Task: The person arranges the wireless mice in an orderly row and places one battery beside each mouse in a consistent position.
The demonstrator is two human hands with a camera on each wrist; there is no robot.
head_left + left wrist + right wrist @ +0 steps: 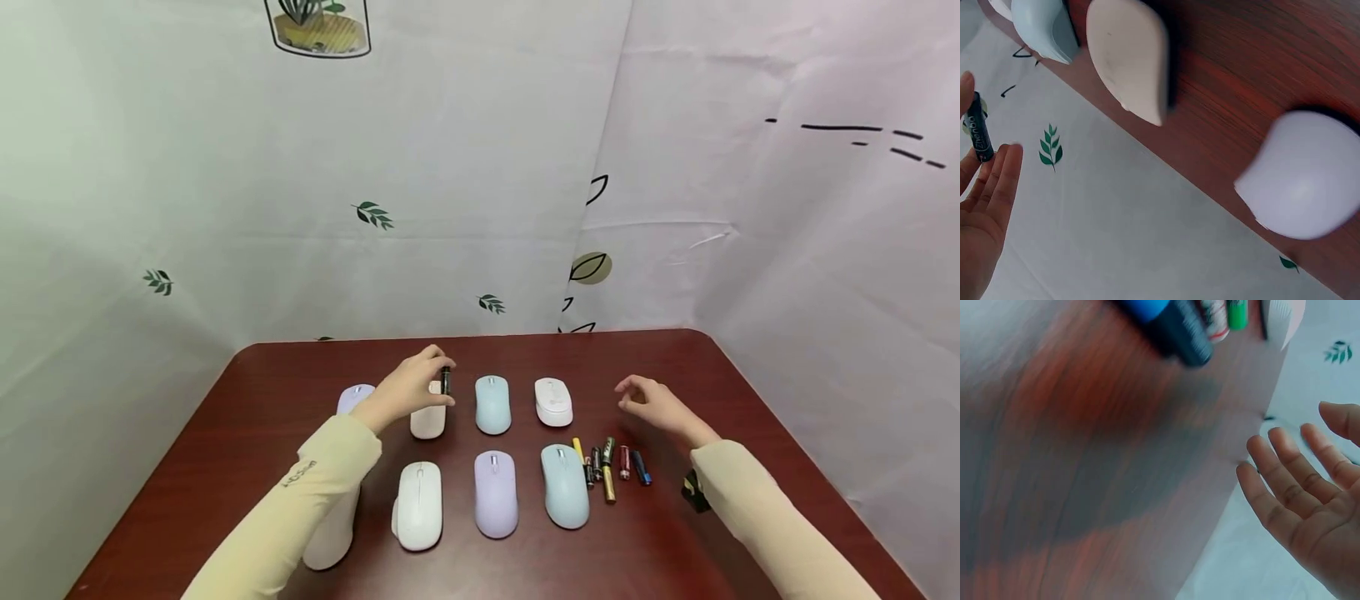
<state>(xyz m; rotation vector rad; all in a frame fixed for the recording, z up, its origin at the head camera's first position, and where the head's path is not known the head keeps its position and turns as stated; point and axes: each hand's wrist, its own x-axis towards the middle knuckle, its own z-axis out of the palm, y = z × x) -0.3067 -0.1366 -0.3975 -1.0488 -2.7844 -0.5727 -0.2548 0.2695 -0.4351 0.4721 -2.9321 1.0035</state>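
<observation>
My left hand (405,388) pinches a black battery (446,381) upright between thumb and fingertips, over the beige mouse (427,423) in the back row. In the left wrist view the same battery (979,128) shows pale lettering on its side. Past the right end of the mice, my right hand (663,410) hovers over the table with its fingers loosely bent, holding nothing. Nearest to it are several loose batteries, among them a blue one (641,468), a red one (625,462) and a green-and-gold pair or long piece (608,471).
Mice stand in two rows on the dark red table (262,417): light blue (492,406) and white (553,402) behind; white (420,507), purple (496,495) and light blue (565,487) in front. My left sleeve (300,492) partly covers the leftmost mice. A patterned cloth (450,167) hangs behind.
</observation>
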